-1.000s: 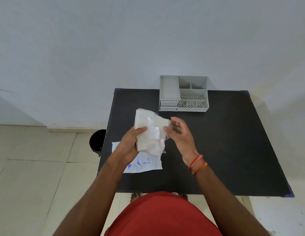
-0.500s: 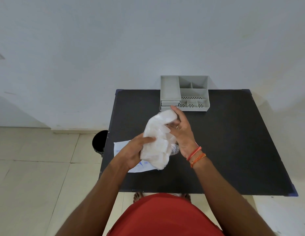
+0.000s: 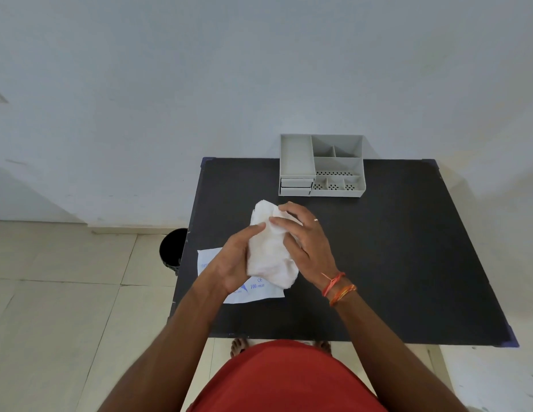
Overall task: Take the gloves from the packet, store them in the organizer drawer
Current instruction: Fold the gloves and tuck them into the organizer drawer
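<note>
Both hands (image 3: 307,248) now wrapped round crumpled white gloves (image 3: 271,257), flat packet (image 3: 259,289) beneath

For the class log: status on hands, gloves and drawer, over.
Left hand and right hand both gripping glove bundle. Packet flat on table. Organizer drawers shut. Path clear.

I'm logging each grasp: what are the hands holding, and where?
Both hands hold the white bundle of gloves: the left hand on its left side, the right hand on its right side.

one organizer (image 3: 321,166), one packet (image 3: 259,288), two hands (image 3: 307,242)
</note>
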